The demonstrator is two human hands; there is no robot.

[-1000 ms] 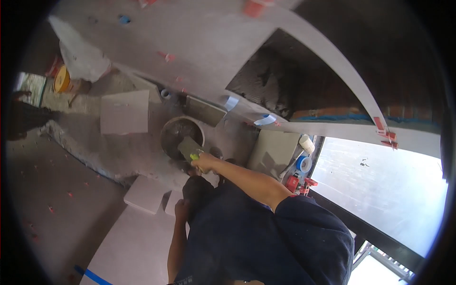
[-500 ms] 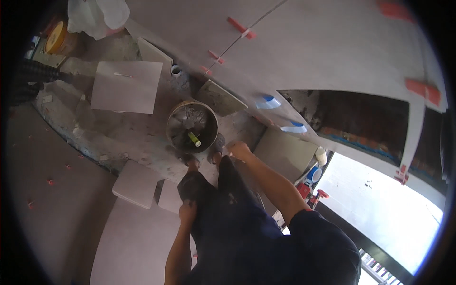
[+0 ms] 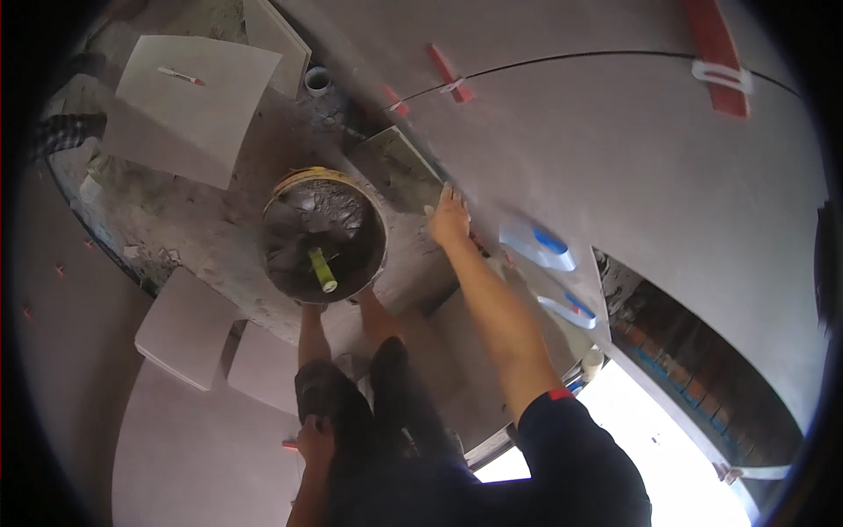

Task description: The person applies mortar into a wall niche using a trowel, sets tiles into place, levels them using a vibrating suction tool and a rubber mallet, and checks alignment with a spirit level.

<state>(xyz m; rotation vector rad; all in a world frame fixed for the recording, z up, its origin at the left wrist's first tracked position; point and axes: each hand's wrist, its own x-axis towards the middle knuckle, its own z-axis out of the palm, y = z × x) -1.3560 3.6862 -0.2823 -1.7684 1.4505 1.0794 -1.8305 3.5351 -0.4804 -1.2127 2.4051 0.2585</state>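
Note:
My right hand (image 3: 450,217) reaches forward with fingers stretched and thumb apart. Its fingertips lie at the near corner of a mortar-smeared tile (image 3: 399,167) leaning at the wall's foot; whether they press on it cannot be told. Down beside my left knee, my left hand (image 3: 316,442) has its fingers curled in. A small red piece (image 3: 290,445) shows at its edge, either held or lying on the tile below. Between my hands and the far tiles stands a bucket (image 3: 384,224) of grey mortar (image 3: 338,211), with a green-handled tool (image 3: 321,270) sticking out of it.
A large wall tile (image 3: 606,140) carries red levelling wedges (image 3: 450,74) along its joint. Blue-and-white strips (image 3: 543,246) hang near a wall opening (image 3: 702,369). A loose tile (image 3: 189,105) bears a marker (image 3: 182,75). Stacked tiles (image 3: 189,325) lie left. Another person's sleeve (image 3: 66,133) shows far left.
My right hand has moved forward from beside my right leg to the leaning tile by the wall. The view has shifted toward the wall, and my left hand remains by my knee.

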